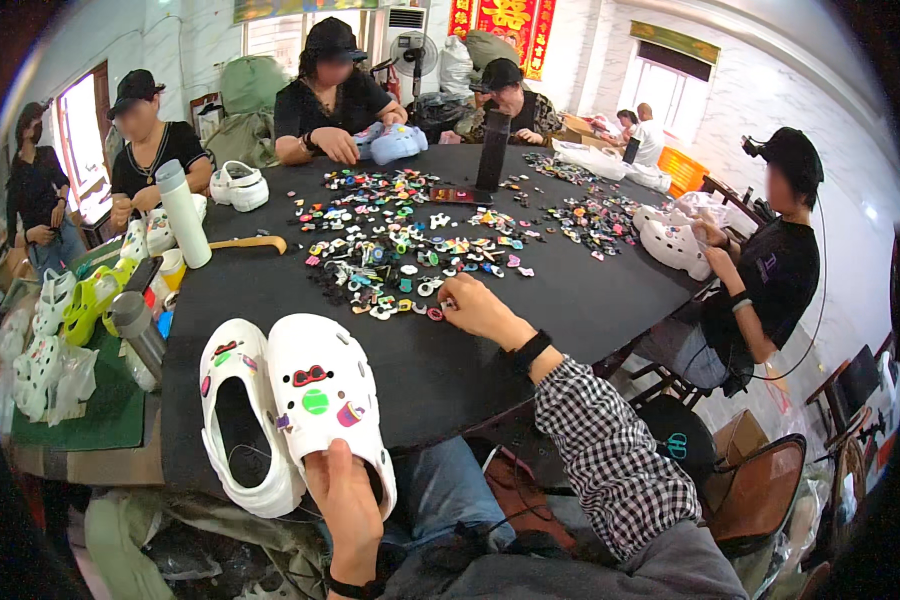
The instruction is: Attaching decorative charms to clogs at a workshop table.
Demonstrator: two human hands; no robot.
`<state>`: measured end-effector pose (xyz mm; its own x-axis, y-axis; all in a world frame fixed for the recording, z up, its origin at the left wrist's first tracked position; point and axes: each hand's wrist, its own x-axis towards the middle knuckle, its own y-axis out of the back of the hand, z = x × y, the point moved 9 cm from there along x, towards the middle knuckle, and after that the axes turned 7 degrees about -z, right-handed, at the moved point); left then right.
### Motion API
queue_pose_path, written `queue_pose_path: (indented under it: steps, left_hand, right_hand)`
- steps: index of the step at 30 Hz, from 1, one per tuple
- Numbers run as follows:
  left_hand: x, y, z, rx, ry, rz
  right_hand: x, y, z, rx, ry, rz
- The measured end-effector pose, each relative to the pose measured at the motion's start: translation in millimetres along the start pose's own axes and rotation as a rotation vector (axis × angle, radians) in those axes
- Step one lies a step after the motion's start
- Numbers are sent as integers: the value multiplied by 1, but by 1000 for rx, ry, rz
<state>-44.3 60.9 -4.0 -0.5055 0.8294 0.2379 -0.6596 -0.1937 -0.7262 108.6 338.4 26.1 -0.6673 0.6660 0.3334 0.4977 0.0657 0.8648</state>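
Observation:
My left hand (348, 500) grips a white foam clog (310, 350) by its opening, fingers inside and thumb on the upper. Red sunglasses, a green tennis ball and a purple-and-orange cup are among the charms fixed on its holed toe. Against its left side rests a second white clog (232, 480), with fewer charms showing. Out over the table, my right hand (485, 310) reaches to the near edge of a spread of small colourful shoe charms (400, 240). Its fingertips are pinched together; what they hold, if anything, is hidden. A pinkish round charm (435, 314) lies just beside them.
A dark table (250, 290) spans the middle. On it stand a pale green bottle (183, 215), a black cylinder (492, 150) and a phone (460, 196). Green and white clogs (95, 300) crowd the left. Several people sit around, some handling clogs; a chair (765, 490) stands at right.

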Motion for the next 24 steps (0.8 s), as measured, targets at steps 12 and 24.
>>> queue_pose_path:
  steps: [12, 24]
  left_hand:
    - [1, -3, 1, 39, -9, -27]
    - [-2, 2, -1, -13, -1, 5]
  right_hand:
    - [2, 51, 50, 98, -160, 289]
    - [-22, 45, 125, 210, -520, 264]
